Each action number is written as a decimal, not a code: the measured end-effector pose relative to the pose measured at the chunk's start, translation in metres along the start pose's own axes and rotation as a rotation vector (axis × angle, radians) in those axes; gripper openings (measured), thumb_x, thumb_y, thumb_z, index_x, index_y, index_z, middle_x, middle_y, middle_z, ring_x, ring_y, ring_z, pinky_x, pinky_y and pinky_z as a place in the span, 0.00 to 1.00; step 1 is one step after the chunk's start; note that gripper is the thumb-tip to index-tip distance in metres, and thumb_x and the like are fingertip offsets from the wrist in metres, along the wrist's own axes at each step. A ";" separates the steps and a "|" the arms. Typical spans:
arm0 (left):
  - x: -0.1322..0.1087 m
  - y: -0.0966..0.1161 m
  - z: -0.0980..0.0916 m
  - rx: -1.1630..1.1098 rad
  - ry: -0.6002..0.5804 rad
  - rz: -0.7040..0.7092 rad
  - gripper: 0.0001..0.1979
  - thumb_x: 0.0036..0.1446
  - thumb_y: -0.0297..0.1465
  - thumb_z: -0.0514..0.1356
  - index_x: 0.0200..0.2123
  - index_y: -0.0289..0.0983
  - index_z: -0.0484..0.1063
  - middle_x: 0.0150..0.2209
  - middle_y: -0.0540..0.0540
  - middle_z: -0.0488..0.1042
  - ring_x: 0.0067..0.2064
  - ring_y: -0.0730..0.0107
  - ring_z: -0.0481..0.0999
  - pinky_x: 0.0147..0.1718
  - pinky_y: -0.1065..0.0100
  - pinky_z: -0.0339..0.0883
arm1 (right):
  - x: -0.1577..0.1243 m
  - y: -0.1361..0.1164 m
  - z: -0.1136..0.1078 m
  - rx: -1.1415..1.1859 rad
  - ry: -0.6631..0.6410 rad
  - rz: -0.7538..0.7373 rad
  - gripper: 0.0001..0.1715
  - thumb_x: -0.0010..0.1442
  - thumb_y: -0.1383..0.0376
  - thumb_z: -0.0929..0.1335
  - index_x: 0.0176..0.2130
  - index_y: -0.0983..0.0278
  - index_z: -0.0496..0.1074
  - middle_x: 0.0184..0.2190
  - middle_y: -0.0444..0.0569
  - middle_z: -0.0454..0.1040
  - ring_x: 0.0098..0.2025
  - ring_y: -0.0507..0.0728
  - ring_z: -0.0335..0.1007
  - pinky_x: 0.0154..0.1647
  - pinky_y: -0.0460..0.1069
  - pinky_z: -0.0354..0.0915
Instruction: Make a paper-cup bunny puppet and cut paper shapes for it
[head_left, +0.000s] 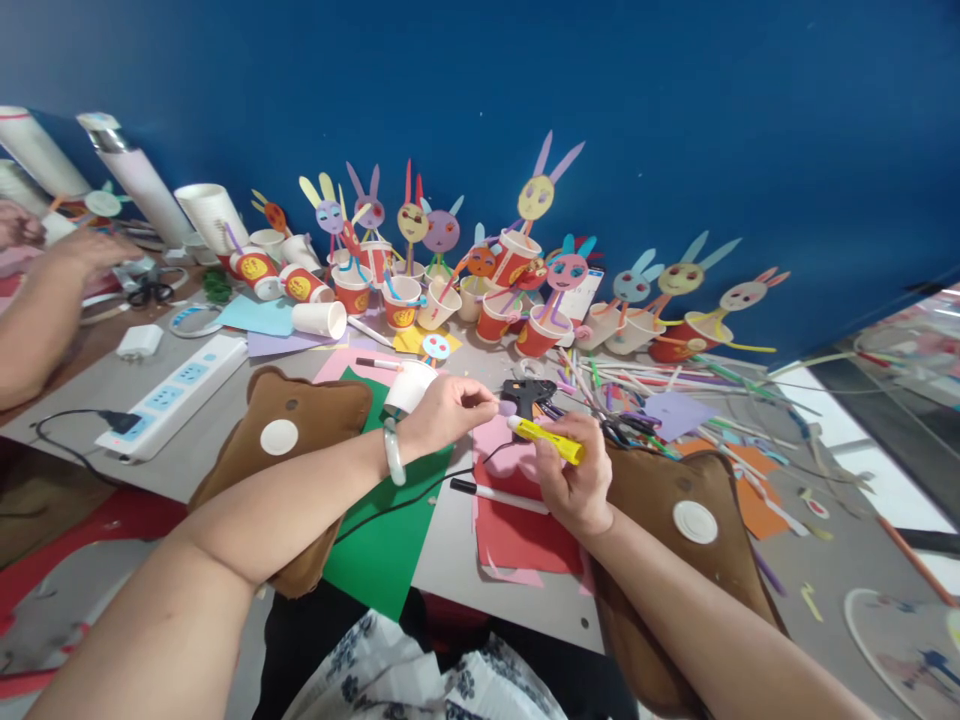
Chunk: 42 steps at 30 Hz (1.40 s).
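Note:
My right hand (576, 480) is closed round a yellow glue stick or marker (547, 440); which of the two I cannot tell. Its tip points at a small purple paper piece (507, 408), pinched between the thumb and finger of my left hand (450, 410). Under my left hand a white paper cup (409, 386) stands with a small blue paper face (435, 347) just behind it. A black glue gun (528, 392) lies beyond my hands. Red paper (517, 535) and a black-capped white marker (499, 495) lie below them.
Paper-cup rabbit figures (517, 255) line the blue wall. Brown cushions (281, 420) lie on both sides over green paper (397, 530). A power strip (176, 395) sits left, with a cable crossing the table. Pipe cleaners and scissors (626, 430) lie right. Another person's arm (45, 310) reaches in at far left.

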<state>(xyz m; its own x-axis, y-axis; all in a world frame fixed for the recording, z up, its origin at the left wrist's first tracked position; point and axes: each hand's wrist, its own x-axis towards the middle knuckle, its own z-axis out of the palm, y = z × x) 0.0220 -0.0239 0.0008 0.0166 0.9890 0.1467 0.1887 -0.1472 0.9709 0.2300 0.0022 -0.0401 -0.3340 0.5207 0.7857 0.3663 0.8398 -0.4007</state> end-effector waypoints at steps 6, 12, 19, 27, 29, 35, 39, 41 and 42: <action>-0.001 0.001 0.002 0.005 -0.032 -0.063 0.06 0.50 0.28 0.61 0.26 0.32 0.77 0.21 0.52 0.70 0.24 0.78 0.63 0.25 0.74 0.57 | -0.002 0.001 0.002 0.023 0.056 -0.017 0.14 0.62 0.66 0.67 0.49 0.61 0.67 0.38 0.51 0.69 0.41 0.60 0.69 0.40 0.59 0.69; -0.004 0.005 0.003 -0.022 -0.052 -0.022 0.07 0.51 0.29 0.61 0.28 0.31 0.77 0.23 0.50 0.71 0.26 0.77 0.64 0.26 0.74 0.56 | 0.000 -0.003 0.001 -0.013 -0.048 0.042 0.10 0.63 0.66 0.67 0.46 0.63 0.69 0.38 0.53 0.69 0.38 0.60 0.69 0.38 0.59 0.70; 0.001 -0.002 0.001 0.032 0.009 -0.003 0.07 0.51 0.29 0.60 0.24 0.32 0.74 0.22 0.50 0.70 0.27 0.77 0.65 0.27 0.73 0.58 | 0.000 -0.002 0.001 0.018 0.067 0.003 0.11 0.62 0.65 0.66 0.46 0.61 0.68 0.37 0.51 0.69 0.40 0.60 0.69 0.39 0.58 0.69; -0.003 0.000 0.002 -0.008 -0.057 0.028 0.09 0.52 0.33 0.62 0.29 0.32 0.78 0.24 0.49 0.73 0.27 0.76 0.66 0.27 0.73 0.58 | 0.001 -0.003 0.002 0.012 -0.028 0.034 0.10 0.63 0.66 0.67 0.45 0.61 0.68 0.36 0.52 0.70 0.39 0.60 0.69 0.39 0.59 0.70; -0.001 0.000 0.001 -0.017 -0.037 0.047 0.09 0.52 0.33 0.62 0.28 0.32 0.77 0.25 0.48 0.73 0.28 0.75 0.67 0.28 0.73 0.59 | 0.000 -0.003 0.001 0.012 -0.024 0.035 0.09 0.62 0.66 0.67 0.45 0.62 0.68 0.36 0.52 0.69 0.39 0.60 0.70 0.39 0.58 0.70; -0.001 -0.001 0.001 0.014 -0.040 0.019 0.08 0.52 0.31 0.61 0.28 0.32 0.77 0.22 0.50 0.71 0.26 0.77 0.64 0.26 0.73 0.56 | -0.001 0.000 0.002 0.061 0.046 0.016 0.12 0.62 0.66 0.66 0.48 0.61 0.67 0.37 0.52 0.69 0.40 0.61 0.69 0.40 0.60 0.70; -0.003 -0.001 0.002 -0.010 -0.056 0.026 0.08 0.52 0.32 0.62 0.29 0.32 0.78 0.23 0.49 0.72 0.26 0.76 0.65 0.26 0.73 0.57 | -0.001 -0.002 0.002 0.017 -0.029 0.039 0.11 0.63 0.67 0.66 0.46 0.62 0.67 0.38 0.53 0.70 0.40 0.61 0.69 0.40 0.61 0.70; -0.002 0.000 0.001 -0.016 -0.035 0.048 0.09 0.52 0.33 0.62 0.28 0.32 0.77 0.24 0.48 0.73 0.27 0.75 0.66 0.27 0.73 0.59 | -0.001 -0.002 0.002 0.006 -0.031 0.038 0.10 0.63 0.66 0.67 0.46 0.62 0.68 0.38 0.53 0.69 0.40 0.61 0.69 0.40 0.60 0.70; -0.001 0.000 0.000 -0.009 -0.022 0.056 0.09 0.52 0.33 0.62 0.28 0.32 0.77 0.25 0.48 0.73 0.28 0.75 0.67 0.28 0.73 0.59 | -0.001 -0.001 0.002 0.012 -0.013 0.034 0.10 0.63 0.66 0.67 0.46 0.62 0.68 0.38 0.52 0.69 0.40 0.60 0.70 0.39 0.59 0.70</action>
<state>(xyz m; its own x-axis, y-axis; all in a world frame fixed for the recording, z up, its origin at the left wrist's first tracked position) 0.0223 -0.0252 0.0002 0.0482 0.9793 0.1964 0.1777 -0.2019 0.9631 0.2285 0.0013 -0.0410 -0.3329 0.5512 0.7651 0.3674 0.8231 -0.4331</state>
